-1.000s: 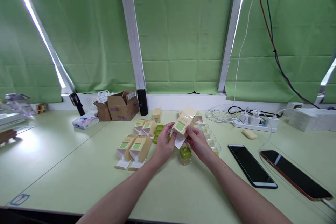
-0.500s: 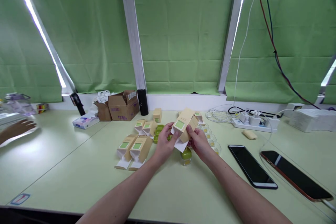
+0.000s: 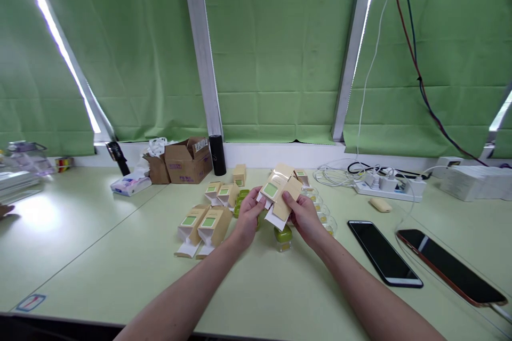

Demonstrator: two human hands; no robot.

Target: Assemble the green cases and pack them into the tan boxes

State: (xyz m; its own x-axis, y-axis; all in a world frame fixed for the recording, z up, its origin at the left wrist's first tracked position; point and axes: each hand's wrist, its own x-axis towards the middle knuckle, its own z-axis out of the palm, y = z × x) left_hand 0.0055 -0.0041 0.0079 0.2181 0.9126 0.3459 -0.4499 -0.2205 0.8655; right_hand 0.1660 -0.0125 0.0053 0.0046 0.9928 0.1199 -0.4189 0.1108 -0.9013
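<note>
Between my two hands is a tan carton with a green square label, its white inner flaps hanging open toward me. My left hand pinches its left side, and my right hand grips its right side with the thumb on top. Just below the carton stands a small clear jar with a green lid. Left of my hands, two open cartons lie side by side, with smaller-looking cartons behind them. Green lids are partly hidden by my left hand. Clear jars line up beyond my right hand.
Two phones and a beige oval object lie at the right, before a power strip with cables. Cardboard boxes, a black cylinder and a tissue pack stand at the back left.
The carton in my hands has flattened somewhat and tilted, with its flaps more spread. Another person's hand at the far left has drawn back almost out of view.
</note>
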